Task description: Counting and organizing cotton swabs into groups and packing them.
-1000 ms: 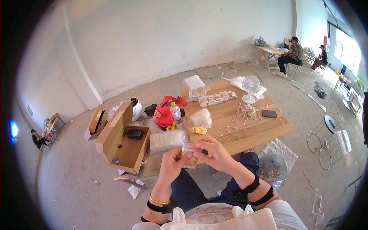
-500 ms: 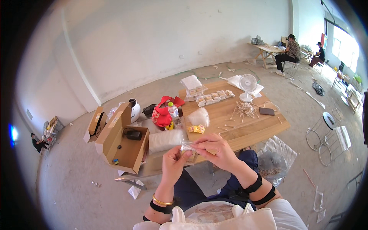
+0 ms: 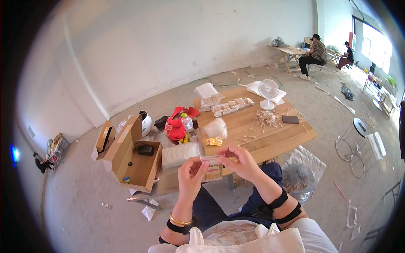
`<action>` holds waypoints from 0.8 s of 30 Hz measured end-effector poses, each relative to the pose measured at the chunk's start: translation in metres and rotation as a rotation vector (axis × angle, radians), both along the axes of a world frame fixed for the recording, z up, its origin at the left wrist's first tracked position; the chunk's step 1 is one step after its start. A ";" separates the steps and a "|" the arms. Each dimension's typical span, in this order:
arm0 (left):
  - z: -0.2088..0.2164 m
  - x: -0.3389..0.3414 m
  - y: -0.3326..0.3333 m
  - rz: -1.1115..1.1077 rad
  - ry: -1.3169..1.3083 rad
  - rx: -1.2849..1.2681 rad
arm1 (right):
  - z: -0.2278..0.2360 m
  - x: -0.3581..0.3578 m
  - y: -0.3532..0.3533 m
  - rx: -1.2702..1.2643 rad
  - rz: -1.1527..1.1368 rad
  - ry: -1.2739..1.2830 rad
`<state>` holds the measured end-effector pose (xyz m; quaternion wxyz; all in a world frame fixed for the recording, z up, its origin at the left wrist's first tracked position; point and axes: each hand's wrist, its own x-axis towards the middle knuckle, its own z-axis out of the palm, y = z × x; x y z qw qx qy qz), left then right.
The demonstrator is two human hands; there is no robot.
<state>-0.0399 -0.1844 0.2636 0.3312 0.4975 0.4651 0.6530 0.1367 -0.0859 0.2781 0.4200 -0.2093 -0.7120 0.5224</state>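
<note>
Over the near edge of the wooden table point(image 3: 270, 145), I hold a small clear zip bag point(image 3: 212, 172) by its top edge. A yellow card and a row of thin pale sticks show inside it. My left hand point(image 3: 191, 175) pinches the left end of the top edge, and my right hand point(image 3: 241, 162) pinches the right end. Just beyond the bag lie several yellow cards point(image 3: 214, 141) and a pile of clear empty bags point(image 3: 217, 127). A loose heap of cotton swabs point(image 3: 266, 119) lies farther right. Several filled packs point(image 3: 232, 107) stand in a row behind.
A white desk fan point(image 3: 268, 90) and a dark power bank point(image 3: 290, 119) are at the table's right. Left are an open cardboard box point(image 3: 139, 168), a red bag point(image 3: 174, 127), a water bottle point(image 3: 187, 122) and a plastic-wrapped bundle point(image 3: 181, 154). A person point(image 3: 314, 57) sits far right.
My hands have moved apart along the bag's top edge, stretching it out level. The bag now hangs facing me, showing its yellow card. The view has shifted slightly.
</note>
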 end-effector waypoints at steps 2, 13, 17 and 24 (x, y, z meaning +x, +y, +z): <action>-0.002 0.003 0.001 0.008 -0.007 0.008 | -0.007 0.000 0.003 -0.014 0.006 0.005; -0.010 0.003 0.012 -0.007 -0.075 0.033 | -0.005 0.006 0.004 0.227 -0.137 -0.013; -0.008 0.006 0.017 -0.012 -0.040 -0.016 | -0.011 0.007 0.007 0.186 -0.150 -0.026; -0.016 0.000 0.021 0.143 0.256 0.086 | -0.009 0.009 0.005 0.155 -0.134 -0.073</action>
